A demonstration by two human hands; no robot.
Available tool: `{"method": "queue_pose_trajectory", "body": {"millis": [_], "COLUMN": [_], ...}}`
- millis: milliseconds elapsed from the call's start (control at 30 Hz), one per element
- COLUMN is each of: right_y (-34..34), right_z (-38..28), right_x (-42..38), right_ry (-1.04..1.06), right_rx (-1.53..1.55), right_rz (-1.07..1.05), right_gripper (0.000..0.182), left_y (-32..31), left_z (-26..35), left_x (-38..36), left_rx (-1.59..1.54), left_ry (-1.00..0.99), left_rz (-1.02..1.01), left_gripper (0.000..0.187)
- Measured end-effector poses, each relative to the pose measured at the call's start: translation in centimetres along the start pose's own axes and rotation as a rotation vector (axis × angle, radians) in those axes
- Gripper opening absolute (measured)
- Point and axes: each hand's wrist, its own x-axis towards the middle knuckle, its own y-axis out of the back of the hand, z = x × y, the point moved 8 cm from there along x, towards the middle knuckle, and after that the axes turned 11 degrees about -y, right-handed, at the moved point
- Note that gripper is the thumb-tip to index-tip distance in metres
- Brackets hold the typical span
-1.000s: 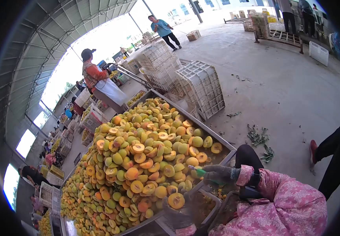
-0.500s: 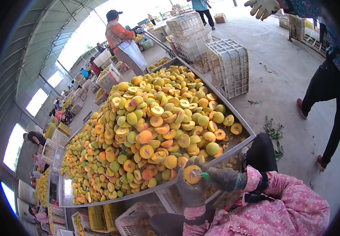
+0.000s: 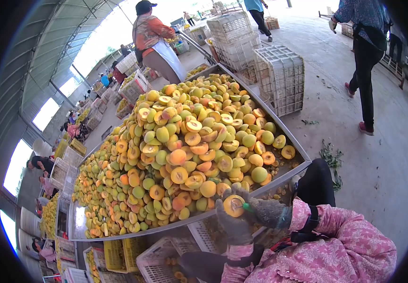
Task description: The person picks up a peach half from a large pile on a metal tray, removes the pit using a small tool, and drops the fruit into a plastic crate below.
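My left hand (image 3: 234, 228), in a grey glove, grips a halved peach (image 3: 232, 206) with its cut face up. In my gloved right hand (image 3: 271, 213) is a small green-handled pitting tool (image 3: 247, 206). The tool's metal end lies at the cut face, toward the middle of the fruit; its exact shape is too small to make out. Both hands are close together just off the near edge of a metal-rimmed table (image 3: 279, 181). On that table a large heap of peaches (image 3: 180, 155), many of them halved, rises beside my hands.
White crates (image 3: 159, 259) and yellow crates (image 3: 115, 254) stand below the table's near side. Stacked crates (image 3: 281, 80) are beyond its right corner. A person in an apron (image 3: 166, 59) stands behind the heap; another person (image 3: 366, 61) walks at right. Leaves (image 3: 331, 158) lie on the floor.
The walking person at right has moved farther away, and the gloved hand at the top right has withdrawn. My view has shifted slightly. Both my hands keep their grip at the peach half.
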Motion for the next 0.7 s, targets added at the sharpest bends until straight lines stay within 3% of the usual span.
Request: {"method": "queue_pose_trajectory", "body": {"millis": [100, 167, 367, 500, 567, 600, 667, 700], "right_y": [-3.1, 0.6, -1.9, -2.0, -5.9, -5.3, -4.4, -4.7], "right_z": [2.9, -1.7, 0.7, -0.1, 3.2, 2.7, 2.0, 2.1], "right_x": [0.7, -0.1, -0.2, -0.6, 0.1, 0.1, -0.3, -0.4], "right_ry": [0.032, -0.016, -0.243, -0.107, -0.083, -0.083, -0.268, -0.269], "right_rx": [0.279, -0.16, -0.207, -0.183, 0.257, 0.256, 0.34, 0.34], "right_rz": [-0.073, -0.148, -0.45, -0.365, -0.367, -0.364, -0.504, -0.505], "right_gripper": [0.025, 0.027, 0.034, 0.036, 0.035, 0.035, 0.028, 0.028], "left_y": [1.4, 2.3, 1.6, 5.0, 6.4, 5.8, 5.6, 6.2], "left_z": [-0.9, -1.3, -0.5, -2.8, -3.5, -3.2, -4.6, -4.8], "left_x": [0.1, 0.1, 0.5, 0.7, 1.0, 1.2, 0.6, 0.6], "left_rx": [0.074, 0.196, 0.36, 0.661, 0.517, 0.516, -0.064, -0.065], "left_ry": [0.009, -0.009, 0.007, -0.056, -0.001, -0.001, 0.26, 0.261], "left_rz": [0.064, 0.013, -0.158, -0.184, -0.082, -0.084, 0.192, 0.193], "left_gripper": [0.046, 0.041, 0.028, 0.027, 0.029, 0.029, 0.031, 0.031]}}
